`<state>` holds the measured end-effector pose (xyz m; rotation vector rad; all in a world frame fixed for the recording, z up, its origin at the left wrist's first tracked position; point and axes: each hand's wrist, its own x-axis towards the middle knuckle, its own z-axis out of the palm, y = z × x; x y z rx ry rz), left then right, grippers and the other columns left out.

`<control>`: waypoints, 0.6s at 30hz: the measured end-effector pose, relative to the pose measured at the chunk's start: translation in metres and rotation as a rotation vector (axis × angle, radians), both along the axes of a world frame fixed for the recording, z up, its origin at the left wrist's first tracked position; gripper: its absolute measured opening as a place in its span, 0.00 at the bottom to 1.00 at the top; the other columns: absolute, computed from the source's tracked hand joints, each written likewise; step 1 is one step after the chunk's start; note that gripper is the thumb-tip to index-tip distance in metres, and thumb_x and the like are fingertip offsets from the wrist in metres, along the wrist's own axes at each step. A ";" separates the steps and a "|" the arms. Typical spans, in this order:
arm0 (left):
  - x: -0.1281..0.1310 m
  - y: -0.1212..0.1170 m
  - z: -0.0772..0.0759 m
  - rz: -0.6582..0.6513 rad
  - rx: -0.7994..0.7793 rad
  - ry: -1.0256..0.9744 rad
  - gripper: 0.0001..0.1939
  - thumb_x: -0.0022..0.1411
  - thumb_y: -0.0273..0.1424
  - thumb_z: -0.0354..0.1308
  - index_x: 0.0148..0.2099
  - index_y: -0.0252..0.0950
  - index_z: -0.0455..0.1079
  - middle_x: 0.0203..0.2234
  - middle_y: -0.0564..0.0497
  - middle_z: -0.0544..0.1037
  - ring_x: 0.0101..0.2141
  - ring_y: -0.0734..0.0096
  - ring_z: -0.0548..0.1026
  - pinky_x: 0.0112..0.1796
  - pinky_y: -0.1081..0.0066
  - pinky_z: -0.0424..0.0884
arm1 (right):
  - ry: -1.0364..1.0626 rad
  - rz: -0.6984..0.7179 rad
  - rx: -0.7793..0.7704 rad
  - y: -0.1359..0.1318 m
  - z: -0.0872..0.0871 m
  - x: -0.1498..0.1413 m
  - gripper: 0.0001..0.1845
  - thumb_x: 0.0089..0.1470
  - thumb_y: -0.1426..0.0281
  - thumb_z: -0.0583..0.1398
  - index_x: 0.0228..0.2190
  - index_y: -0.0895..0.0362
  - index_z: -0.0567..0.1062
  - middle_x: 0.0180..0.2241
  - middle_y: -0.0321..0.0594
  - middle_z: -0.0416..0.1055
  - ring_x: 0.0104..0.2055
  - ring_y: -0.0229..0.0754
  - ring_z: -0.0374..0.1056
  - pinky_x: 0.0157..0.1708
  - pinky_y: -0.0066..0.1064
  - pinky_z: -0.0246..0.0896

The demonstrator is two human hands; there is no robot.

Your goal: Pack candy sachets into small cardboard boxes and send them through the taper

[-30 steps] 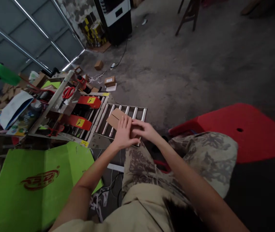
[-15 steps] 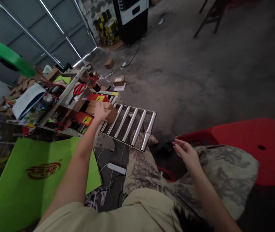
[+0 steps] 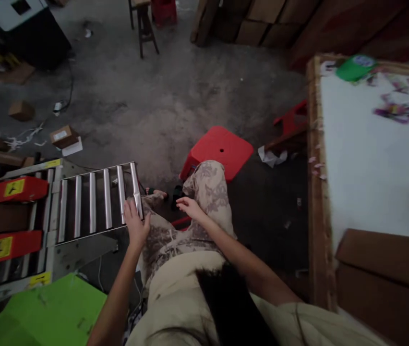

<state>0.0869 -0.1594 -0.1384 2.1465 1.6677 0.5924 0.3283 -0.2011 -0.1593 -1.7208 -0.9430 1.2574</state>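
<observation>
My left hand [image 3: 135, 223] rests with fingers spread on the near end of a metal roller conveyor [image 3: 92, 202], holding nothing. My right hand [image 3: 189, 207] hovers loosely open just above my left knee in camouflage trousers [image 3: 208, 192], a short way right of the rollers. The conveyor leads left into a machine with red side guides [image 3: 8, 189] bearing yellow labels. No box lies on the visible rollers.
A red plastic stool [image 3: 217, 149] stands beyond my knees. A white-topped table with a wooden edge [image 3: 312, 182] fills the right side, with flat cardboard [image 3: 384, 259] and small packets on it. Green sheet material [image 3: 42, 312] lies at lower left. Small boxes [image 3: 62, 136] are scattered on the concrete floor.
The view swung right. My left hand left the cardboard box at the machine and came back to the conveyor's near end. My right hand moved slightly toward my knee.
</observation>
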 end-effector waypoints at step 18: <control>0.062 0.010 0.024 -0.277 0.017 -0.245 0.20 0.66 0.37 0.54 0.58 0.34 0.68 0.61 0.35 0.64 0.64 0.51 0.62 0.63 0.51 0.59 | -1.456 -1.312 -0.646 -0.277 0.240 0.279 0.49 0.32 0.31 0.64 0.44 0.58 0.75 0.49 0.82 0.64 0.55 0.78 0.60 0.36 0.64 0.44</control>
